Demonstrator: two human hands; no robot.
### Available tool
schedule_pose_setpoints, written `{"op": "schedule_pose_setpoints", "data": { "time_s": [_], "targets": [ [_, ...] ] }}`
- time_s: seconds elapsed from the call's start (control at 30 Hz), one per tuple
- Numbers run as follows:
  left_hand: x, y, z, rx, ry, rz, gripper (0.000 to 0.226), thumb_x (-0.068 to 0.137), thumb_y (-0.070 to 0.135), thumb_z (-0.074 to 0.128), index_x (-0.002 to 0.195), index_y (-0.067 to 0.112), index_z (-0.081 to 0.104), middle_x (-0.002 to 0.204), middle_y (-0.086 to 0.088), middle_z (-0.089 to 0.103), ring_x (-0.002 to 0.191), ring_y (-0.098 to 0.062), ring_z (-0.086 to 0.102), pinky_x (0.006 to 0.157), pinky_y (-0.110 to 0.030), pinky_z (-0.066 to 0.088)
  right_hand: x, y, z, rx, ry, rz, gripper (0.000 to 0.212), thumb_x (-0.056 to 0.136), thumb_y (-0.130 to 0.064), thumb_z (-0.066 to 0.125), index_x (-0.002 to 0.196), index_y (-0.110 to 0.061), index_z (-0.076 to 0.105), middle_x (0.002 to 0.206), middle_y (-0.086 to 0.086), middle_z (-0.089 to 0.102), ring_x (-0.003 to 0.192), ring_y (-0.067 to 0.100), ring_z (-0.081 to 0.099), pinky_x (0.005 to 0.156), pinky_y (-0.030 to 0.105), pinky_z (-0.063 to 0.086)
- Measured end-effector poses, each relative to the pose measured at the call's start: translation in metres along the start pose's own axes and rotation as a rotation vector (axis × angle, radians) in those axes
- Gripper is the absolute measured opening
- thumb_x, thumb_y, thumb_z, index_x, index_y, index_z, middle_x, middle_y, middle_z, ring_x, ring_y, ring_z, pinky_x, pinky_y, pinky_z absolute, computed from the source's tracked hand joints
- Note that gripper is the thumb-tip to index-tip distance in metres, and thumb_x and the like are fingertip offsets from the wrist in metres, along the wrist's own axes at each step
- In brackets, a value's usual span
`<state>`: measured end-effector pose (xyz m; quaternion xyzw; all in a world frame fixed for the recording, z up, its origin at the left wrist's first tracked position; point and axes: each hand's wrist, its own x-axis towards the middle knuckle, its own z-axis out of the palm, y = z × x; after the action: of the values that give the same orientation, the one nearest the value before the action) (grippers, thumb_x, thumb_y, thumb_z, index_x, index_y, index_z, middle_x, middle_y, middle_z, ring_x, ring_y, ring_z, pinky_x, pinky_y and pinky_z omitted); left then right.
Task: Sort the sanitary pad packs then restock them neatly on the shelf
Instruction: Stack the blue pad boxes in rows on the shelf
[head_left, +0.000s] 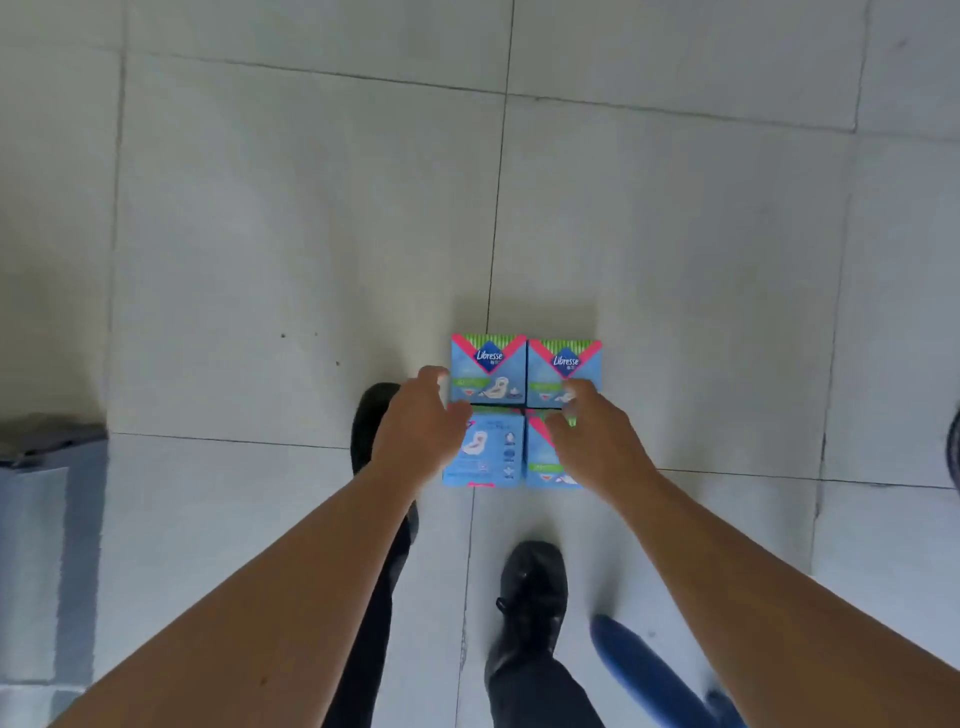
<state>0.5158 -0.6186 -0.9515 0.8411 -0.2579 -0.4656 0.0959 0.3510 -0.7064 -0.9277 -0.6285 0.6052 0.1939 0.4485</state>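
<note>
The left grip (421, 426) was spread, fingers loosely fanned and slightly curled, holding nothing; it hovered at the left edge of the packs, and whether its fingertips touched them could not be told through the blur. The right grip (597, 436) was spread in the same way, hanging over the right-hand packs and covering part of them, with nothing pinched.

Between and under the two lay the four sanitary pad packs (522, 410), flat on the tiled floor (260, 234) in a two-by-two block, edges touching. The far-left pack (488, 369) and the far-right pack (563, 364) showed the blue face with a pink and green top and the brand name. The near-left pack (491, 452) showed a plainer blue face with small diagrams, seemingly its back. The near-right pack (540, 462) showed pink and green but was half hidden by the hand.

Judging by the look, these were light, soft film-wrapped bundles: squashy, a little slick, not fragile. A flat squeeze on opposite outer sides of the block would probably lift several together; too hard a pinch might buckle the middle seam and let one drop. The turned pack likely wanted flipping to match.

Further out, two black shoes (530, 592) stood on the tiles, a blue object (639, 670) lay at lower right, and a grey box-like thing (36, 519) sat at the left edge. No shelf was in view.
</note>
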Motion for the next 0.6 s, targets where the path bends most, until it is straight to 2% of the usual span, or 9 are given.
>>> {"op": "schedule_pose_setpoints", "data": {
  "time_s": [0.1,0.17,0.27,0.33,0.4,0.5,0.6],
  "targets": [
    [0.062,-0.015,0.035,0.008,-0.026,-0.004,0.050,0.094,0.029,0.056,0.139,0.013,0.042,0.132,-0.011,0.054,0.111,-0.025,0.057,0.086,-0.028,0.041,0.068,0.005,0.023,0.104,0.021,0.103,0.045,0.095,-0.022,0.048,0.139,-0.016,0.043,0.128,0.011,0.057,0.113,0.030,0.056,0.091,0.036,0.048],
    [0.096,-0.026,0.057,0.016,-0.035,-0.018,0.053,0.094,0.028,0.056,0.141,0.011,0.038,0.136,-0.012,0.050,0.118,-0.027,0.053,0.089,-0.030,0.041,0.107,0.016,0.033,0.079,0.047,0.138,0.044,0.095,-0.020,0.047,0.138,-0.012,0.043,0.127,0.015,0.056,0.112,0.033,0.055,0.088,0.034,0.046],
    [0.133,-0.040,0.080,-0.016,-0.023,-0.023,0.049,0.095,0.030,0.057,0.136,0.011,0.040,0.132,-0.011,0.052,0.117,-0.026,0.055,0.086,-0.030,0.043,0.143,0.031,0.041,0.041,0.134,0.113,0.040,0.095,-0.017,0.048,0.135,-0.009,0.047,0.124,0.014,0.058,0.113,0.032,0.056,0.086,0.032,0.043],
    [0.151,-0.050,0.090,-0.048,-0.002,-0.019,0.044,0.094,0.031,0.059,0.129,0.011,0.043,0.124,-0.010,0.056,0.111,-0.026,0.058,0.085,-0.034,0.049,0.156,0.033,0.054,0.085,0.119,0.043,0.036,0.096,-0.014,0.048,0.132,-0.010,0.051,0.114,0.008,0.061,0.106,0.027,0.059,0.086,0.033,0.046],
    [0.164,-0.057,0.100,-0.073,-0.006,-0.027,0.042,0.092,0.031,0.061,0.125,0.010,0.045,0.120,-0.010,0.059,0.107,-0.026,0.060,0.083,-0.034,0.049,0.165,0.029,0.072,0.122,0.071,-0.022,0.025,0.094,-0.012,0.049,0.117,-0.008,0.057,0.099,0.006,0.061,0.089,0.023,0.057,0.077,0.033,0.045],
    [0.173,-0.062,0.104,-0.175,0.007,-0.062,0.043,0.089,0.028,0.065,0.125,0.010,0.050,0.116,-0.007,0.062,0.102,-0.023,0.062,0.077,-0.029,0.047,0.172,0.016,0.095,0.176,0.102,-0.022,0.006,0.088,-0.008,0.049,0.085,-0.004,0.051,0.072,0.006,0.051,0.059,0.018,0.042,0.054,0.030,0.031],
    [0.172,-0.059,0.087,-0.313,0.042,-0.068,0.043,0.088,0.023,0.067,0.125,0.006,0.053,0.111,-0.004,0.063,0.099,-0.020,0.063,0.080,-0.030,0.051,0.167,-0.003,0.098,0.305,0.133,-0.009,0.022,0.085,-0.001,0.049,0.066,-0.009,0.040,0.060,0.002,0.040,0.050,0.012,0.030,0.047,0.023,0.026]
  ]
}}
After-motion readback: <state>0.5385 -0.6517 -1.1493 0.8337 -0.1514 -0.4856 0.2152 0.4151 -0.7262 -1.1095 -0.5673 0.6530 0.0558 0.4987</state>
